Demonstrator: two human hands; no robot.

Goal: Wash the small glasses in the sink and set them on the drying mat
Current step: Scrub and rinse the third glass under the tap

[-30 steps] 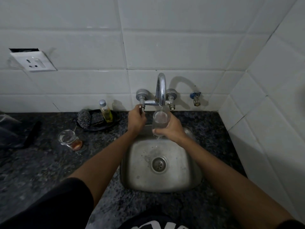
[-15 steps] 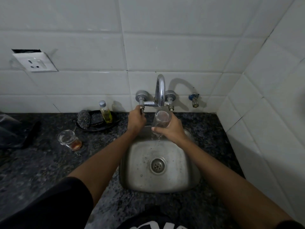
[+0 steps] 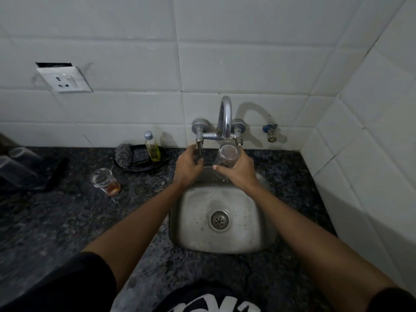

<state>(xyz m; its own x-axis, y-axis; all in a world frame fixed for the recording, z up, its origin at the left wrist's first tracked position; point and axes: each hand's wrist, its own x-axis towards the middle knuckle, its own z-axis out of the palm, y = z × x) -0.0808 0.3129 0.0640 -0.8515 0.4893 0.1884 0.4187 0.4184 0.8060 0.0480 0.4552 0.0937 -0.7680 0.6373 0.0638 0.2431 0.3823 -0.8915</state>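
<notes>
My right hand (image 3: 238, 171) grips a small clear glass (image 3: 227, 155) upright under the spout of the chrome tap (image 3: 225, 118), above the back edge of the steel sink (image 3: 198, 206). My left hand (image 3: 188, 166) is closed around the tap's left lever handle (image 3: 199, 147). No water stream shows. A second small glass (image 3: 104, 181) with a brownish residue at its bottom leans on the dark counter to the left. At the far left edge lies a dark mat (image 3: 57, 174) with clear glassware (image 3: 15, 163) on it.
A black dish (image 3: 163, 162) behind the sink's left holds a steel scrubber (image 3: 123, 155) and a small bottle of yellow liquid (image 3: 152, 149). A blue-capped valve (image 3: 270, 131) sticks out of the tiled wall. A socket (image 3: 64, 79) sits upper left. A tiled side wall closes the right.
The water that ran into the glass one second ago no longer shows. My left hand stays on the lever and my right hand keeps the glass under the spout.
</notes>
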